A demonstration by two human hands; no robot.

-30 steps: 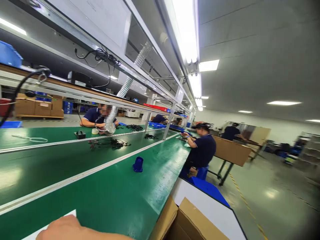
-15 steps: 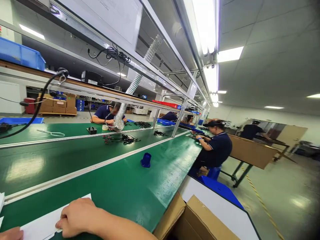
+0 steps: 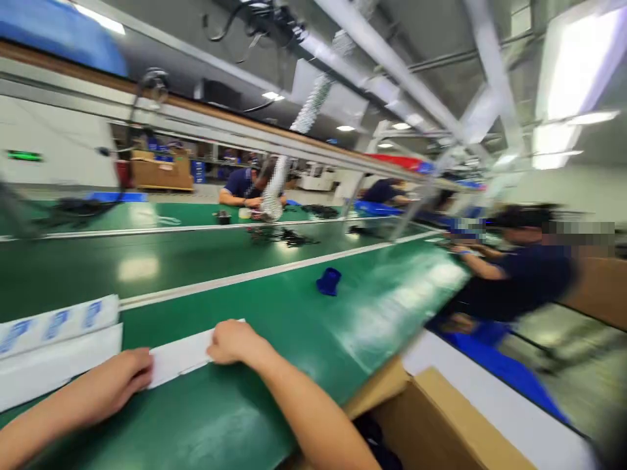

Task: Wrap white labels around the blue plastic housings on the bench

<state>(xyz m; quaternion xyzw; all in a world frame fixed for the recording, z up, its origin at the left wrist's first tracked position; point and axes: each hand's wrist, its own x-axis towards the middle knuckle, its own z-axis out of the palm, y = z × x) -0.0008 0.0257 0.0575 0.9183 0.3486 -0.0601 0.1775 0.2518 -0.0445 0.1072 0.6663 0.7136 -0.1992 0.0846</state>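
A white flat strip [image 3: 181,356] lies on the green bench top [image 3: 274,326], stretched between my two hands. My left hand [image 3: 122,382] has its fingers closed on the strip's left end. At the right end, my right hand [image 3: 232,343] pinches the same strip, with its fingers curled down. Left of the strip, partly behind my left forearm, rest a plain white packet [image 3: 59,362] and a white packet with blue print [image 3: 61,326]. The undersides of the fingers are hidden.
A blue cup-like piece [image 3: 329,281] stands on the bench beyond my right hand. An open cardboard box [image 3: 441,424] is at the lower right. Black cables [image 3: 291,236] lie farther back. A co-worker [image 3: 529,261] sits at the right.
The view has swung left and down, so both hands and the strip appear higher and farther right. More of my left hand and the white packets has come into view.
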